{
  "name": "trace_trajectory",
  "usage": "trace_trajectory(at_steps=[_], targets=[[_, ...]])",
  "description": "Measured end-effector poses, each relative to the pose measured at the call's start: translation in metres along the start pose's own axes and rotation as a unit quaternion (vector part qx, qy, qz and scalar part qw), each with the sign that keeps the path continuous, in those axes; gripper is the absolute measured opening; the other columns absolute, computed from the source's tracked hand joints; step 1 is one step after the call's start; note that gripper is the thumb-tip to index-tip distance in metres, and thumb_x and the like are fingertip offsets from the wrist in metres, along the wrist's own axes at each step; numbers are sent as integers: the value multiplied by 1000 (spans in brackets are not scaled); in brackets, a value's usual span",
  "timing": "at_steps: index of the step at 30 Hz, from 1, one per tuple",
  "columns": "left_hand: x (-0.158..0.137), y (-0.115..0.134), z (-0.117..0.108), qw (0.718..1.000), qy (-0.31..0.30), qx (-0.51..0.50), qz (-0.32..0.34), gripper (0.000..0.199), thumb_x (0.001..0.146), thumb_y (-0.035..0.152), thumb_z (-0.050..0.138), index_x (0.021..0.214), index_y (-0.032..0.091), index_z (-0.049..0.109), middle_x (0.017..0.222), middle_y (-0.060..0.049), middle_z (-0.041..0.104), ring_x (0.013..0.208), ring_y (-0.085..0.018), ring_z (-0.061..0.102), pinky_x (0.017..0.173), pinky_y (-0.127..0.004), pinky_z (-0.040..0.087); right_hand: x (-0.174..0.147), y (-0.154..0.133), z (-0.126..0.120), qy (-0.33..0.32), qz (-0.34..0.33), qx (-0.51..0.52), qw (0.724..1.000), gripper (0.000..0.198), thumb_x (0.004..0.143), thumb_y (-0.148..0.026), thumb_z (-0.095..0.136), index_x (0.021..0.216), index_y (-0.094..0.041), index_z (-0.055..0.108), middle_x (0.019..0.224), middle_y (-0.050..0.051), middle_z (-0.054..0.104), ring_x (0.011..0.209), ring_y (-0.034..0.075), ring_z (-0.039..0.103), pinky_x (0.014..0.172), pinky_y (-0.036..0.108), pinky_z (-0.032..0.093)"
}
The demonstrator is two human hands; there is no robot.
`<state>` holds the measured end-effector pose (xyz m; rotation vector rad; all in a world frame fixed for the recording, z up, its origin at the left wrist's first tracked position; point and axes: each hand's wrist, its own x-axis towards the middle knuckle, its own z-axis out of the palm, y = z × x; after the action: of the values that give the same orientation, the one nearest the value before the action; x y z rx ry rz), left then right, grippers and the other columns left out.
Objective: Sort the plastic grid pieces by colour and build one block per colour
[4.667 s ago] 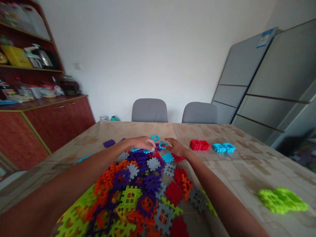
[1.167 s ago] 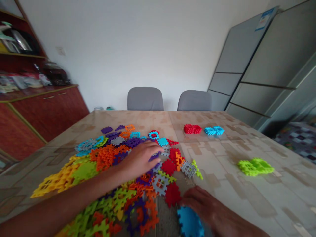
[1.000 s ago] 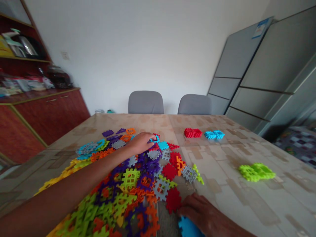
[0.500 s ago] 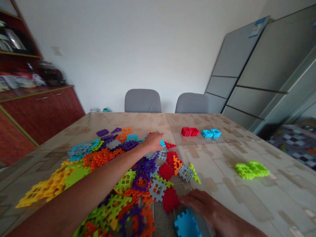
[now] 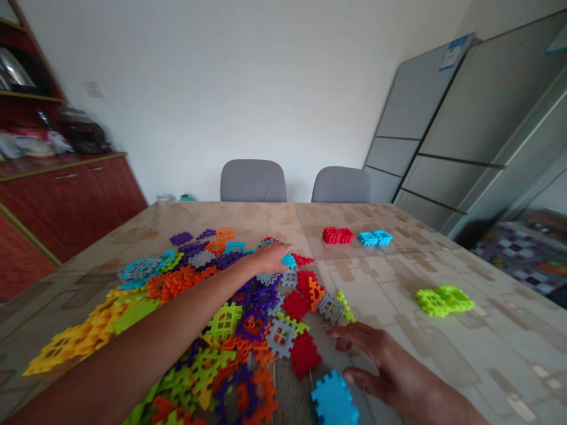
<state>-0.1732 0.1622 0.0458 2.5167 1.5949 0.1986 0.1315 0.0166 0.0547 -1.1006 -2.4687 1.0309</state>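
At the far right part of the heap of plastic interlocking tiles, my left hand [image 5: 275, 258] is closed with its fingers on a small blue tile [image 5: 289, 261]; the rest of that tile is hidden. My right hand [image 5: 376, 357] hovers low over the table with fingers apart and nothing in them. Beside its thumb lies a solid blue square tile [image 5: 334, 400] with notched edges. A red tile [image 5: 305, 354] and a grey window tile [image 5: 331, 308] are near its fingertips.
Yellow tiles [image 5: 66, 345], orange tiles [image 5: 179, 282] and purple tiles spread over the table's left half. A red stack [image 5: 338, 235], a blue stack [image 5: 375, 238] and a green stack [image 5: 444, 300] stand apart on the right. Two grey chairs [image 5: 253, 180] face the far edge.
My right hand has lifted and moved slightly up and right, away from the blue square tile, its fingers spreading. The left hand stays almost in place at the small blue tile.
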Motion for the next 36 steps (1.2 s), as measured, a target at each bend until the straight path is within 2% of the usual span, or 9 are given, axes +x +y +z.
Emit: trace_trajectory(at_steps=[5, 10, 12, 15, 20, 23, 27, 30, 36], targets=[[-9, 13, -8, 998, 60, -23, -19, 36, 100, 34, 67, 132, 20, 59, 134, -10, 61, 114, -29, 64, 96, -52, 54, 2, 4, -1, 48, -25, -15, 998, 32, 96, -29, 60, 127, -21, 66, 106, 9, 74, 97, 23, 71, 88, 37, 56], [-60, 73, -14, 991, 103, -85, 11, 69, 88, 21, 71, 150, 17, 41, 141, -13, 58, 126, -28, 57, 109, -42, 47, 6, 11, -14, 170, -55, -26, 984, 28, 97, -24, 53, 121, -19, 66, 91, 6, 77, 81, 19, 73, 75, 30, 57], [-91, 106, -8, 989, 88, -110, 42, 80, 80, 22, 75, 152, 22, 39, 144, -8, 58, 125, -25, 58, 108, -34, 48, 7, 13, -20, 207, -43, -34, 977, 25, 97, -25, 54, 118, -19, 67, 88, 5, 77, 78, 19, 73, 71, 29, 56], [-132, 147, 6, 988, 20, -136, 64, 80, 79, 24, 72, 152, 25, 40, 138, -10, 61, 123, -31, 59, 106, -44, 50, 8, 16, -24, 223, -36, -32, 974, 21, 97, -27, 57, 112, -20, 69, 88, 4, 77, 77, 19, 73, 70, 29, 56], [-156, 170, 12, 990, -38, -127, 51, 86, 79, 32, 79, 154, 22, 39, 134, -16, 63, 120, -38, 59, 105, -57, 47, 7, 17, -21, 177, -54, -33, 982, 20, 98, -26, 56, 110, -20, 70, 95, 6, 76, 81, 20, 72, 75, 32, 57], [-164, 157, 3, 987, -21, -156, 41, 84, 78, 35, 81, 152, 25, 43, 140, -12, 62, 124, -35, 58, 109, -53, 46, 2, 10, -17, 105, -92, -30, 990, 25, 96, -32, 63, 118, -21, 69, 106, 8, 74, 95, 22, 71, 85, 35, 57], [-194, 113, -1, 982, 88, -163, 41, 53, 86, 30, 71, 137, 37, 59, 136, -2, 66, 124, -29, 60, 108, -40, 49, -3, -12, -5, -38, -123, -57, 990, 71, 82, -50, 79, 144, -23, 56, 141, 15, 61, 130, 31, 55, 109, 47, 46], [-218, 68, 0, 977, 147, -155, 4, 37, 91, 36, 63, 128, 41, 66, 125, 0, 73, 114, -27, 67, 101, -36, 53, -3, -29, 7, -110, -95, -99, 984, 88, 74, -51, 85, 150, -22, 51, 147, 17, 56, 136, 36, 50, 114, 50, 41], [-214, -15, -32, 968, 175, -156, -92, 30, 91, 43, 57, 114, 32, 74, 119, -3, 76, 112, -28, 69, 101, -38, 52, -3, -45, 13, -48, -142, -91, 985, 66, 85, -30, 75, 147, -34, 53, 132, 9, 68, 119, 31, 63, 104, 43, 51]])
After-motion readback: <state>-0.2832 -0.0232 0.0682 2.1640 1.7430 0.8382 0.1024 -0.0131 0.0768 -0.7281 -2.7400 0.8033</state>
